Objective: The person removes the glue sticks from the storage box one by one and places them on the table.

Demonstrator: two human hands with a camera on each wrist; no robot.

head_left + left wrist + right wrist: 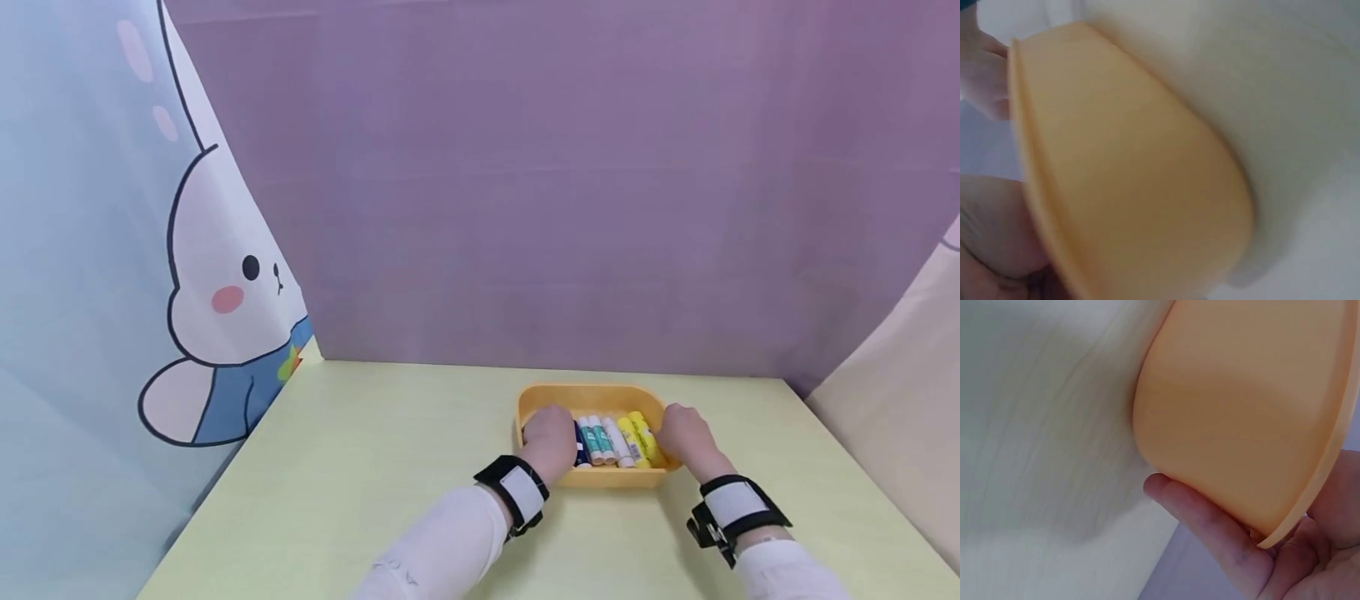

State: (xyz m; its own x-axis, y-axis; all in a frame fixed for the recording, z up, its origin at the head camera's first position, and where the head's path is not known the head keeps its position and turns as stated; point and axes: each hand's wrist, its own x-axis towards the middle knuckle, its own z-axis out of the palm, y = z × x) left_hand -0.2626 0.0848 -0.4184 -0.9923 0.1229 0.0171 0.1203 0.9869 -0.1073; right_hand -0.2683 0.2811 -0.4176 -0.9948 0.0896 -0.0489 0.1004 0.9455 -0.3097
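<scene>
A yellow-orange plastic basket (600, 477) is on the pale table, held at its two ends. Inside lie several glue-stick-like tubes side by side: yellow tubes (636, 437), white tubes with teal labels (596, 440) and a dark blue tube (581, 446). My left hand (550, 442) grips the left end by the rim, covering that corner; its fingertips are hidden. At the right end my right hand (686, 440) grips the rim. In the right wrist view one finger (1204, 519) of it stretches along the outer wall, below the lip, with the thumb side over the rim.
The pale yellow table (360, 467) spreads out on both sides of the basket. Behind it hangs a purple cloth (525, 183). A blue curtain with a cartoon rabbit (225, 308) borders the left, and a cream cloth (900, 400) the right.
</scene>
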